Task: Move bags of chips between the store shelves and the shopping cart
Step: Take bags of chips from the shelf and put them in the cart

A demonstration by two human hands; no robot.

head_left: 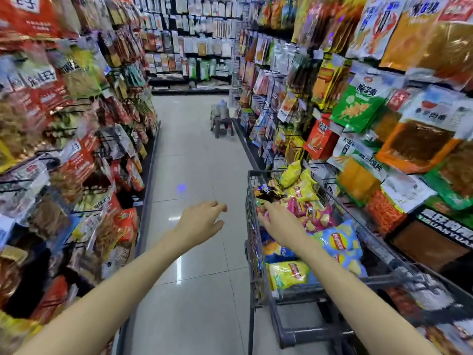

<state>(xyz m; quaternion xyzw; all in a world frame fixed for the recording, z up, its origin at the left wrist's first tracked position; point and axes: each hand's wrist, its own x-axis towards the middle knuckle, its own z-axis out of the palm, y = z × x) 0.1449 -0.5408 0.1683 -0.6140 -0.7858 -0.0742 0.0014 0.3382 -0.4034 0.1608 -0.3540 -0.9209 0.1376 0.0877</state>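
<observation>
A grey wire shopping cart (391, 276) stands at the right side of the aisle, filled with several chip bags: yellow ones (290, 175) at the far end, pink ones (311, 213) in the middle, a light blue bag (337, 239) and a yellow-green bag (288, 274) near me. My right hand (277, 221) reaches over the cart's left rim, fingers stretched toward the pink bags, holding nothing. My left hand (202, 221) hovers over the floor left of the cart, fingers relaxed and empty.
Shelves packed with hanging snack bags line both sides: left shelf (64, 155), right shelf (384, 119). A small stool (222, 123) with bottles on it stands down the aisle by the right shelf. The tiled floor (194, 160) runs ahead to a far shelf wall.
</observation>
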